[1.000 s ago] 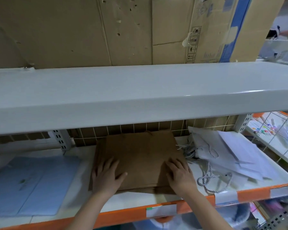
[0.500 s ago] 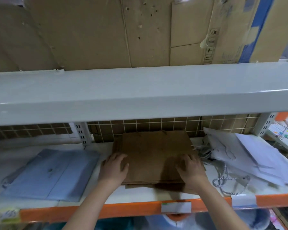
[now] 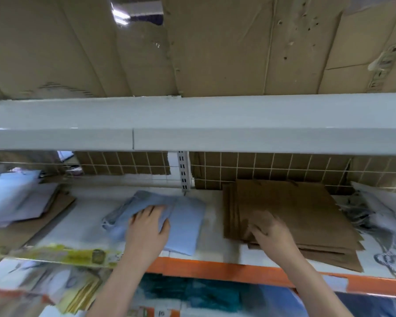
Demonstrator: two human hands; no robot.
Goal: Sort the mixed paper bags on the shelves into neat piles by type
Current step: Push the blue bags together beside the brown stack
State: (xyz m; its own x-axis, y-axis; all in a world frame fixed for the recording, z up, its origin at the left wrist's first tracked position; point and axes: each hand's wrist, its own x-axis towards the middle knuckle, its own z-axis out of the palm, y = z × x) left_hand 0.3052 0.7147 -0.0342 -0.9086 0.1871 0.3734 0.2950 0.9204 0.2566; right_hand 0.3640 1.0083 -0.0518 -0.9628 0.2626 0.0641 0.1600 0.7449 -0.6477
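Your left hand lies palm down, fingers spread, on the light blue paper bags in the middle of the white shelf. Your right hand rests on the front left part of the brown paper bag pile, blurred, so its grip is unclear. White bags with cord handles lie just right of the brown pile. More pale bags sit at far left, on brown card. Cardboard boxes fill the upper shelf.

1. My left hand rests on a flat bag at mid-shelf.
2. My right hand lies on the bag stack to its right.
3. Loose bags lie far right.
4. A mixed pile lies far left.
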